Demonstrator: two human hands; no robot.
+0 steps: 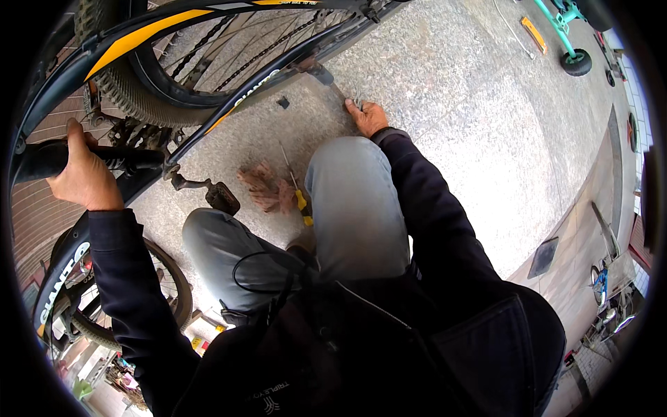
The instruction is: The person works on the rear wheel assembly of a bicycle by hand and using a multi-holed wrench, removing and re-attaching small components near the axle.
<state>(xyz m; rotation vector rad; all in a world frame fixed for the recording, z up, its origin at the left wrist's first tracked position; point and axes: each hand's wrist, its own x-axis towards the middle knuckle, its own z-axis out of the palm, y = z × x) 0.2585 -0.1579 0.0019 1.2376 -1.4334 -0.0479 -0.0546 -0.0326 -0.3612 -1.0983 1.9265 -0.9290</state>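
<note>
A black bicycle frame with orange and white markings [142,38] fills the upper left, tipped so its wheel lies close to the ground. My left hand [87,177] is closed around a thick black tube-like part [135,158] of the bicycle. Beyond my knee, my right hand [368,119] is low over the stone floor. Its fingers are pinched on a slim grey metal bar [338,91], whose far end meets a dark cylindrical piece [319,74] by the frame's end. The bar's kind cannot be made out. Below the frame hangs a black pedal [222,199] on its crank.
Between my knees and the bicycle lie a yellow-handled screwdriver [300,199], crumpled brownish gloves or rag [266,187] and a small black piece [283,102]. An orange tool [533,35] lies at the upper right, near a teal wheeled frame [561,28]. Another wheel [174,278] stands lower left.
</note>
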